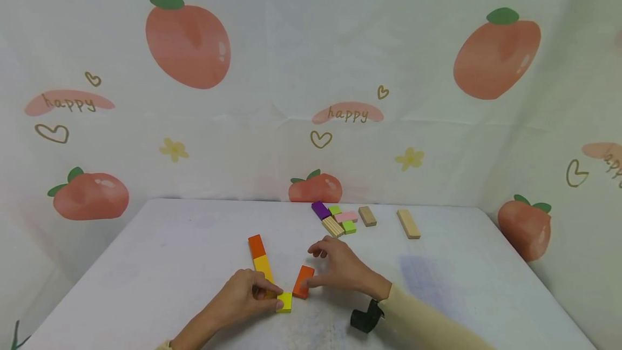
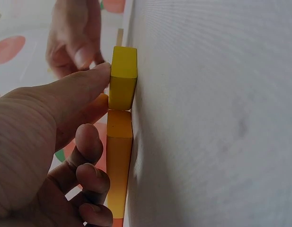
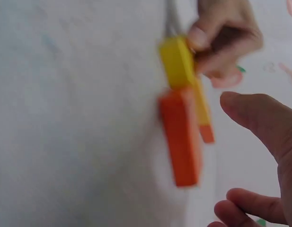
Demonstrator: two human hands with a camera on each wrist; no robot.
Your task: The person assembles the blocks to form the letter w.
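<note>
My left hand [image 1: 241, 294] is at a small yellow block [image 1: 285, 303], with thumb and index fingertips at its left side and the other fingers bent. An orange-yellow block [image 2: 119, 165] lies end to end with it, partly hidden by that hand in the head view. Beyond it, a red-orange block [image 1: 257, 246] continues the line. Another red-orange block [image 1: 304, 280] slants away from the yellow block's far right corner. Over this second one, my right hand [image 1: 344, 264] has thumb and fingers spread; the right wrist view shows the thumb [image 3: 250, 111] apart from it.
Toward the back of the white table [image 1: 194, 247] sits a cluster with a purple block [image 1: 320, 210], a pink block [image 1: 346, 217], a striped block [image 1: 333, 226] and green blocks. Two plain wooden blocks stand farther right. A black object [image 1: 365, 317] is beside the right sleeve.
</note>
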